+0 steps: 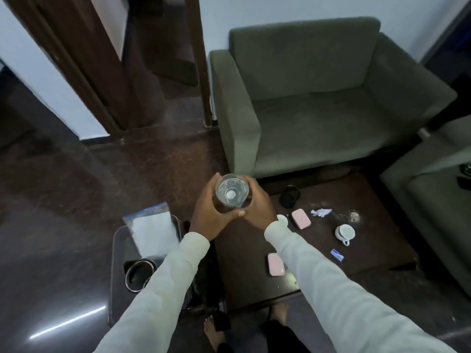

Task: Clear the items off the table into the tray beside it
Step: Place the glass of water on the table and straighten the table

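A clear drinking glass is held upright between my left hand and my right hand, above the left edge of the dark wooden table. On the table lie two pink cases, a white teacup, a crumpled white paper, a small blue-and-white packet, a dark round lid or cup and a small white object by my right sleeve. The dark tray stands left of the table, holding a clear plastic bag and a steel bowl.
A grey armchair stands behind the table and another grey seat to its right. A brown door frame rises at the back left. My bare feet are on the dark floor beneath.
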